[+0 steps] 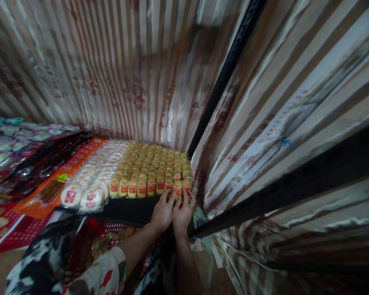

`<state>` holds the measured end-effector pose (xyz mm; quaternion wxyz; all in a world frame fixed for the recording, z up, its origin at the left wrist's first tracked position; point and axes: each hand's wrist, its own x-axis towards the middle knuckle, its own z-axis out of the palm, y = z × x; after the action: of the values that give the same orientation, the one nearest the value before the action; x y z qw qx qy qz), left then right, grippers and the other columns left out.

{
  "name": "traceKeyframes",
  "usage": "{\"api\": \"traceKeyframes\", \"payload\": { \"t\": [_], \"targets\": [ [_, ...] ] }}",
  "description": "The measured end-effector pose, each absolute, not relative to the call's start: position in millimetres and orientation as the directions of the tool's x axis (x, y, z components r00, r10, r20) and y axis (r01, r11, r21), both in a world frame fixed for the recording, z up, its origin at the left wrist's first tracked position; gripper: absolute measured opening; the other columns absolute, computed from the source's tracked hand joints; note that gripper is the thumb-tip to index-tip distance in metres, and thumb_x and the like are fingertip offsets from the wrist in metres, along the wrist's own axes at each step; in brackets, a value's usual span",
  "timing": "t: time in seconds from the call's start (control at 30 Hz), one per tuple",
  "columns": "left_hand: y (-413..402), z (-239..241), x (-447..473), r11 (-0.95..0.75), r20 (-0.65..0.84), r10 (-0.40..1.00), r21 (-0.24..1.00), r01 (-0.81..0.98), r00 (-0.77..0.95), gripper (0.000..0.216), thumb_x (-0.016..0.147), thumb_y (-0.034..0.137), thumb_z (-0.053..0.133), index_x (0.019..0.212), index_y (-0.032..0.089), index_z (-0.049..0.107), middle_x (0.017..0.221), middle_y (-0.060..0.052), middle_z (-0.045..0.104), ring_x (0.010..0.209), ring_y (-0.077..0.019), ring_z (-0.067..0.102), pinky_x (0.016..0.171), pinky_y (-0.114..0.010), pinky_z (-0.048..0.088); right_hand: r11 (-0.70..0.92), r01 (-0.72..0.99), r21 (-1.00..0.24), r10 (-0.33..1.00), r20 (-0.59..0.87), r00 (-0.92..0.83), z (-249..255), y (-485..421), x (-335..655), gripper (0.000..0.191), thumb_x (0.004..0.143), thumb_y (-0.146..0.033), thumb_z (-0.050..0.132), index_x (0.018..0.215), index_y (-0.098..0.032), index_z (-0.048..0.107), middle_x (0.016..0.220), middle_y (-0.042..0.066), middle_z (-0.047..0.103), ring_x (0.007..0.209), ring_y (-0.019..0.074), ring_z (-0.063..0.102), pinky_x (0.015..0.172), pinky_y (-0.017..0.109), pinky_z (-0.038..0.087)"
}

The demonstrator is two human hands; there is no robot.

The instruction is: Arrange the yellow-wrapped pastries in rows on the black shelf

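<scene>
Rows of small yellow wrapped cakes [142, 187] with orange-red labels stand packed together on a black shelf [126, 209]. At the right end of the front row, my left hand [163, 211] and my right hand [183, 209] are close side by side. Their fingers are bent and closed around a wrapped cake [177, 187], left fingers on its left side and right fingers on its right. My fingertips partly cover it and the cakes beside it.
To the left lie round white packets [92, 199], an orange package [44, 198] and dark packages [43, 157]. A red basket [80, 250] holding wrapped items is below the shelf. Black posts [224, 78] and striped sheeting [126, 73] enclose the back and right.
</scene>
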<state>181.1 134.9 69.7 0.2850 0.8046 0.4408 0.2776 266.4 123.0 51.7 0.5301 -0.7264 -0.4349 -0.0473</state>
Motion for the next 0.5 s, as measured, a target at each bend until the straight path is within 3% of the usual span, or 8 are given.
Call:
{"api": "traceKeyframes", "payload": {
  "t": [0.2,0.5],
  "targets": [
    [136.6,66.0,180.7,-0.512,0.238,0.81,0.734,0.447,0.536,0.034,0.087,0.019,0.039,0.116,0.023,0.055,0.114,-0.006,0.055,0.106,-0.0158,0.052,0.095,-0.031,0.043,-0.067,0.657,-0.751,0.58,0.507,0.638,52.6,122.5,267.4,0.029,0.079,-0.021,0.039,0.099,-0.013,0.058,0.102,0.013,0.05,0.098,0.0219,0.049,0.087,0.039,0.042],
    [139.6,61.7,179.7,-0.522,0.256,0.784,0.765,0.378,0.565,0.047,0.084,0.014,0.035,0.129,0.017,0.044,0.138,-0.009,0.041,0.127,-0.0164,0.037,0.109,-0.037,0.031,-0.057,0.667,-0.743,0.609,0.503,0.613,48.2,123.6,268.6,0.029,0.081,-0.026,0.038,0.087,-0.015,0.065,0.095,0.011,0.052,0.091,0.0201,0.051,0.084,0.037,0.043]
  ]
}}
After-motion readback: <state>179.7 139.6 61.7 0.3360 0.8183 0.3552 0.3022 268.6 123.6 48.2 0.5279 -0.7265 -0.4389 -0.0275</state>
